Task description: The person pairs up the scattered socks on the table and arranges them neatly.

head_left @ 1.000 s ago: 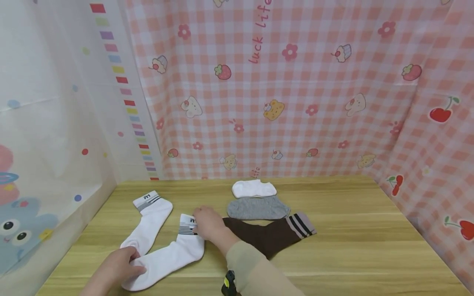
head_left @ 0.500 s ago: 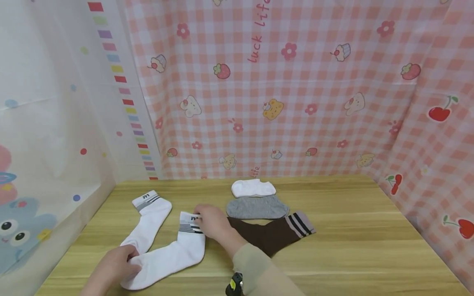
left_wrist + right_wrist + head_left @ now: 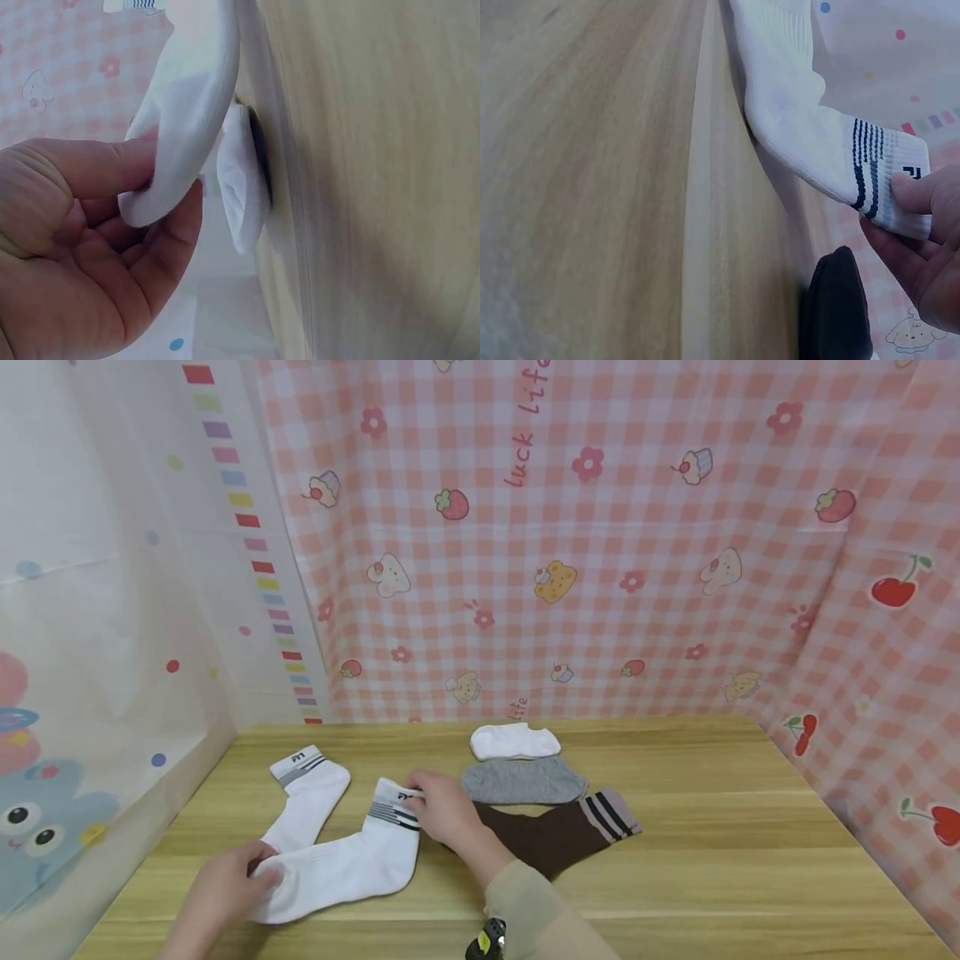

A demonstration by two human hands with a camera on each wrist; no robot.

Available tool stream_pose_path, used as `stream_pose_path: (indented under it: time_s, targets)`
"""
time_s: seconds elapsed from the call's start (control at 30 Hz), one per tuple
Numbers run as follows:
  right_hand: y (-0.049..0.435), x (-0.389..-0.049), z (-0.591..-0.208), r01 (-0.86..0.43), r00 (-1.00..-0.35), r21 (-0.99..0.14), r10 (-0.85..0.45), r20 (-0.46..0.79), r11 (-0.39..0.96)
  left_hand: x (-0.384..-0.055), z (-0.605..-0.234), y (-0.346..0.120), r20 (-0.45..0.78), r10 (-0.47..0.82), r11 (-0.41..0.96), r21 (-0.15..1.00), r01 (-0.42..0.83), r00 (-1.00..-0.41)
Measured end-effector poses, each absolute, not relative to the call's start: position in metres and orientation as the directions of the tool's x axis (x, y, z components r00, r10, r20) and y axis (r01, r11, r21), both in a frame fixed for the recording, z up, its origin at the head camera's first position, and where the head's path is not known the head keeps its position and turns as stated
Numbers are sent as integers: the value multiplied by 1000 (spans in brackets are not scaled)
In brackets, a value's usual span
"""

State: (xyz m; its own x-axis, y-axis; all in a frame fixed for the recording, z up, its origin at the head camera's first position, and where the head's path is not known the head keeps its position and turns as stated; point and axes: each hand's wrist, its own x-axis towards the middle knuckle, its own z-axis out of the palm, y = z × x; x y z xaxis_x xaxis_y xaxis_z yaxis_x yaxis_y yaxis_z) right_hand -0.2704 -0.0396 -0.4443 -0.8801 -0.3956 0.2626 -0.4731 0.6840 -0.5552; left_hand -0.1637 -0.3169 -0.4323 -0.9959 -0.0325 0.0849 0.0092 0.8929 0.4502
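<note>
A white crew sock (image 3: 352, 870) with black stripes and a small logo at its cuff is held between both hands. My left hand (image 3: 231, 883) pinches its toe between thumb and fingers; the left wrist view shows that toe (image 3: 180, 127) raised off the tabletop. My right hand (image 3: 444, 810) pinches the striped cuff, thumb over the logo, and in the right wrist view the cuff (image 3: 889, 169) is lifted from the wood. A matching white sock (image 3: 309, 802) lies flat to the left, its toe end partly hidden behind the left hand.
Right of the right hand lies a dark brown sock (image 3: 547, 839) with a striped cuff, partly covered by the forearm. Behind it are a grey ankle sock (image 3: 525, 782) and a white ankle sock (image 3: 514, 742). Patterned cloth (image 3: 555, 527) hangs along the table's (image 3: 712, 860) back.
The held sock has risen off the table and shifted slightly away from the body, its cuff tilting to the right. Both hands moved with it; the other socks stayed put.
</note>
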Motion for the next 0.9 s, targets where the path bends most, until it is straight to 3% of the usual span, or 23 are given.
stream_pose_path:
  time_s: [0.6,0.9]
  targets:
    - [-18,-262,-437,-493,-869,-695,-330,368,524,-158,-419,-306,196,-214,792,609,-52,-957]
    - [-8,-259,-431,-458,-885,-770,-310,347,445,-158,-412,-299,207,-261,765,640,-71,-943]
